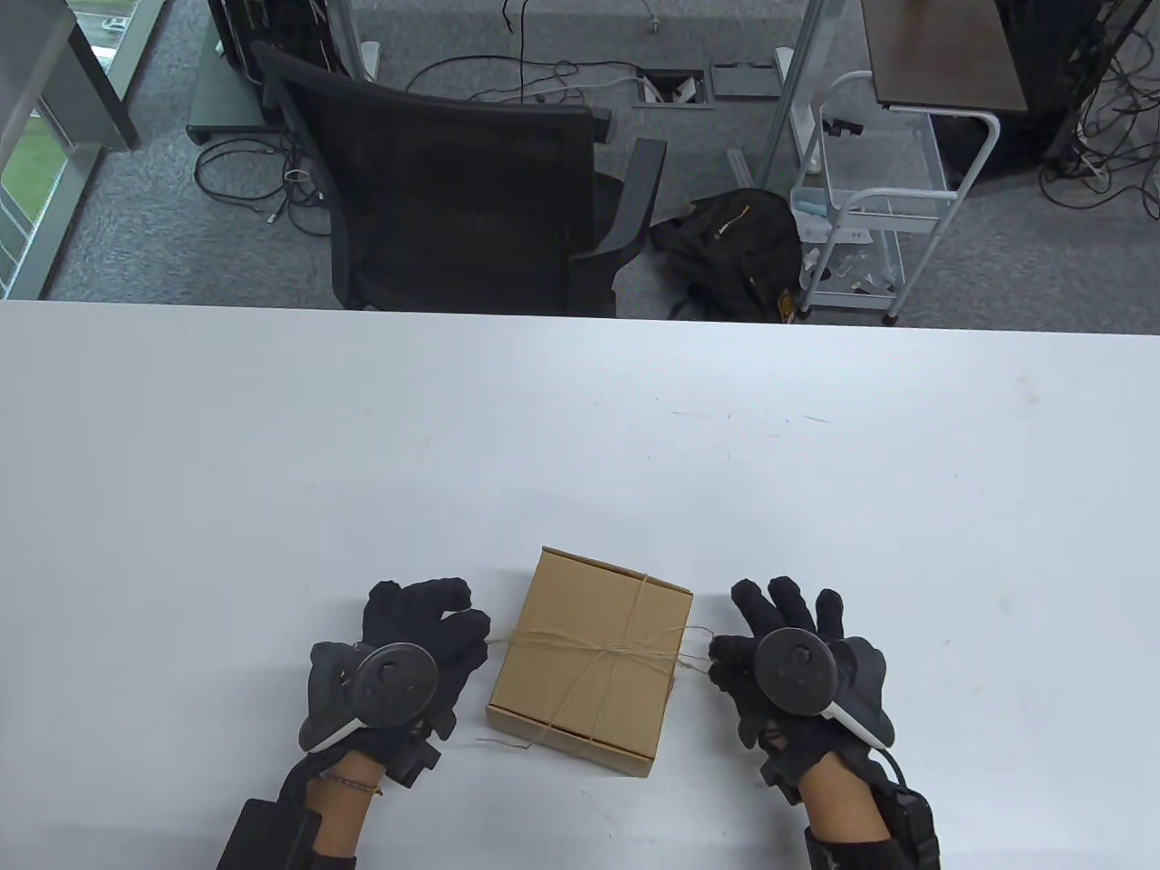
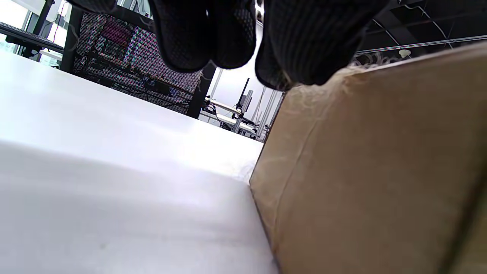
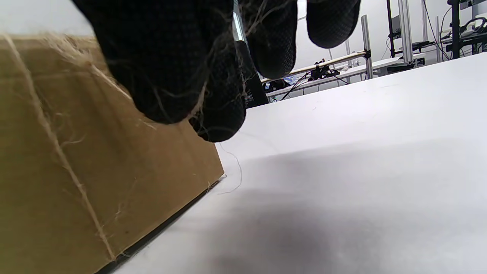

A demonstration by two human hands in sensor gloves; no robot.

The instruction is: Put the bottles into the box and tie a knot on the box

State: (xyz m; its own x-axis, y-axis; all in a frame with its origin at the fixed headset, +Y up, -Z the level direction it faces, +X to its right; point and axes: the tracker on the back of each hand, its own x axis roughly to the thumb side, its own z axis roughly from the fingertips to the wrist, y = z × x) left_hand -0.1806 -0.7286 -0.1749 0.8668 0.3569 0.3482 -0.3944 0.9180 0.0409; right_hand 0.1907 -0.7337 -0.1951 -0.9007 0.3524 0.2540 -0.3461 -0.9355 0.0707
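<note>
A closed brown cardboard box [image 1: 589, 652] sits near the table's front edge, wrapped crosswise with thin jute twine [image 1: 598, 651]. No bottles show. My left hand [image 1: 426, 648] is just left of the box and pinches one twine end at the box's left edge. My right hand [image 1: 761, 648] is just right of the box and pinches the other twine end between thumb and forefinger. The twine runs taut between both hands across the lid. The left wrist view shows the box side [image 2: 373, 171] under my fingertips [image 2: 296, 57]. The right wrist view shows twine fibres on my fingers [image 3: 179, 76] beside the box [image 3: 76, 171].
The white table [image 1: 272, 453] stretches wide around the box. A loose twine tail [image 1: 503, 745] lies at the box's front left corner. Beyond the far edge stand a black office chair [image 1: 453, 199], a black backpack [image 1: 734, 245] and a white cart [image 1: 870, 199].
</note>
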